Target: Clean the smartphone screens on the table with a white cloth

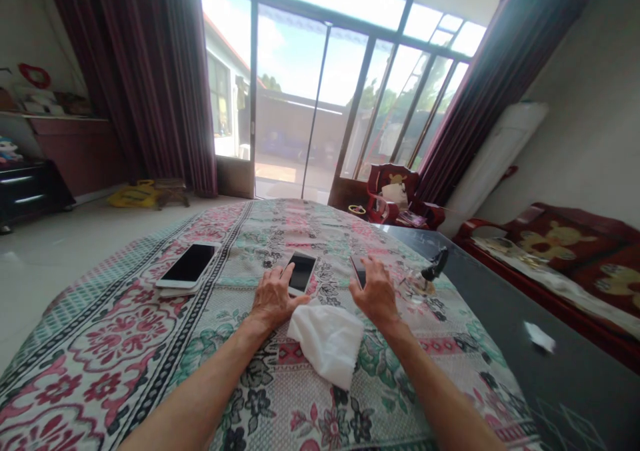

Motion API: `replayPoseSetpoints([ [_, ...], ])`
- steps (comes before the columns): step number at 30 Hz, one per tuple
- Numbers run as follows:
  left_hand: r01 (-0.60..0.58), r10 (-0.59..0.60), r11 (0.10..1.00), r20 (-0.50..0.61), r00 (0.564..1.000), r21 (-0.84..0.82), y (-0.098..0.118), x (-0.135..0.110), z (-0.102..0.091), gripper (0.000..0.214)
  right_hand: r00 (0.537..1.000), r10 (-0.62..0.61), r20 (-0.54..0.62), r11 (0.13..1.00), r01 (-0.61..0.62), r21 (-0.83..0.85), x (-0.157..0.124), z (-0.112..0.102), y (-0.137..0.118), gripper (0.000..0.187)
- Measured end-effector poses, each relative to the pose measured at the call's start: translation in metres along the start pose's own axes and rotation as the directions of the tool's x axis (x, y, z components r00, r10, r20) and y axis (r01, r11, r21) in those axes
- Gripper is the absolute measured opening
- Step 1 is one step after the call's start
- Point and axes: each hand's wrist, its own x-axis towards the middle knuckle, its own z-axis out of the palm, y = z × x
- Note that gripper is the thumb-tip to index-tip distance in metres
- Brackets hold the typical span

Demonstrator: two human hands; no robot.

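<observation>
My left hand (275, 298) grips a white-framed phone (303, 272) lying screen up on the patterned cloth, fingers at its left side and thumb by its lower edge. My right hand (375, 292) is closed around another dark-screened phone (359, 271), mostly hidden beneath the fingers. Between my forearms lies a crumpled white wiping cloth (330, 344). Further left, a larger white phone or tablet (190, 266) with a black screen rests on top of another pale device. A clear bottle with a black spray head (435, 264) lies beyond my right hand.
A floral tablecloth (125, 344) covers the round table. To the right stands a dark table (500, 324) with a small white item (540, 337) on it. Red wooden seats (560, 251) line the right wall. Glass doors (300, 104) and purple curtains (130, 71) are ahead.
</observation>
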Motion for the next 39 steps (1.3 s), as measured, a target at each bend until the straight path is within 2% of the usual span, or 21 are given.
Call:
replayPoseSetpoints([
  [1,0.003,-0.003,1.000,0.000,1.000,0.000,0.000,0.000,0.000,0.077,0.992,-0.126,0.027,0.985,0.122,0.121,-0.003,-0.004,-0.008,0.038],
  [3,0.007,-0.007,1.000,0.003,1.000,-0.003,0.001,0.000,-0.001,0.079,0.909,-0.401,0.109,0.865,0.337,0.372,-0.013,-0.011,-0.022,0.027],
  [4,0.008,-0.008,1.000,0.003,1.000,-0.005,0.001,0.000,-0.002,0.079,0.852,-0.506,0.133,0.796,0.401,0.454,-0.020,-0.014,-0.028,0.024],
  [6,0.008,-0.008,1.000,0.005,1.000,-0.013,0.001,0.000,-0.002,0.079,0.771,-0.619,0.152,0.708,0.463,0.533,-0.034,-0.014,-0.036,0.025],
  [8,0.012,-0.011,1.000,0.005,1.000,-0.025,0.001,0.001,-0.002,0.079,0.745,-0.644,0.174,0.691,0.469,0.550,-0.046,-0.011,-0.040,0.025],
  [15,0.034,-0.033,0.998,0.018,0.999,-0.058,0.001,0.002,-0.002,0.084,0.734,-0.653,0.187,0.708,0.503,0.496,-0.057,0.004,-0.043,0.038],
  [17,0.037,-0.036,0.997,0.015,0.999,-0.065,0.001,0.002,-0.003,0.083,0.738,-0.655,0.165,0.698,0.506,0.507,-0.058,0.008,-0.043,0.028],
  [19,0.037,-0.037,0.997,0.010,0.999,-0.063,0.002,0.002,-0.003,0.082,0.767,-0.628,0.130,0.695,0.477,0.538,-0.058,0.011,-0.042,0.021],
  [23,0.021,-0.021,1.000,0.017,1.000,-0.017,0.012,-0.001,-0.006,0.081,0.908,-0.419,0.011,0.733,0.332,0.594,-0.054,0.017,-0.037,0.018],
  [26,-0.006,0.006,1.000,0.034,0.999,0.001,0.024,-0.007,-0.006,0.082,0.972,-0.230,-0.051,0.748,0.210,0.629,-0.048,0.019,-0.031,0.018],
  [30,-0.038,0.039,0.999,0.042,0.998,-0.023,0.032,-0.013,0.000,0.083,0.996,-0.084,-0.029,0.753,0.082,0.653,-0.034,0.018,-0.023,0.025],
  [33,-0.097,0.099,0.992,0.028,0.995,-0.074,0.032,-0.014,0.005,0.081,0.998,-0.032,-0.062,0.780,0.064,0.623,-0.013,0.018,-0.021,0.029],
  [37,-0.150,0.150,0.977,-0.010,0.989,-0.154,0.029,-0.013,0.006,0.066,0.998,-0.018,-0.054,0.852,0.043,0.521,0.026,0.027,-0.028,0.033],
  [39,-0.160,0.157,0.968,-0.033,0.987,-0.192,0.028,-0.013,0.006,0.056,0.998,-0.066,-0.010,0.878,0.063,0.474,0.043,0.036,-0.034,0.031],
])
